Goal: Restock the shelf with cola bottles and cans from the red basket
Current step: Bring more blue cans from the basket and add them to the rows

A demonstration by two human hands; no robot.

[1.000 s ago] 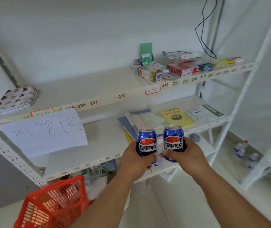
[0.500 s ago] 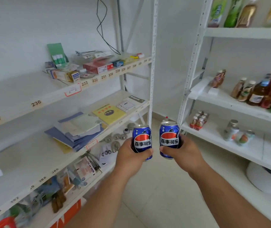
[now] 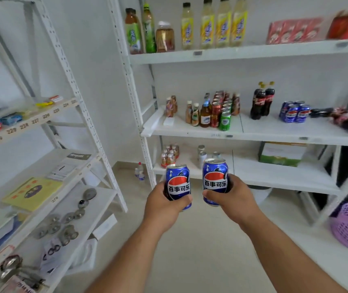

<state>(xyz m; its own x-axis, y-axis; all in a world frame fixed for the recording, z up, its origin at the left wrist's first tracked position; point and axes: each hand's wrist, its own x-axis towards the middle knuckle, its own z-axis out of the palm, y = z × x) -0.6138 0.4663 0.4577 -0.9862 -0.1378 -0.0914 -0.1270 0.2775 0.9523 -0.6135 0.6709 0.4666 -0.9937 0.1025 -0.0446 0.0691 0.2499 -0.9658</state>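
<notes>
Cola cans [image 3: 177, 183] in each hand [image 3: 164, 205]

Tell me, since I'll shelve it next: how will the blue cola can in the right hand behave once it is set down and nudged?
The blue cola can looks rigid, so it likely won't flex. Upright on the middle shelf it should stand steady; on its side, its round wall would probably roll. The right hand wraps it easily, so it seems manageable.
</notes>
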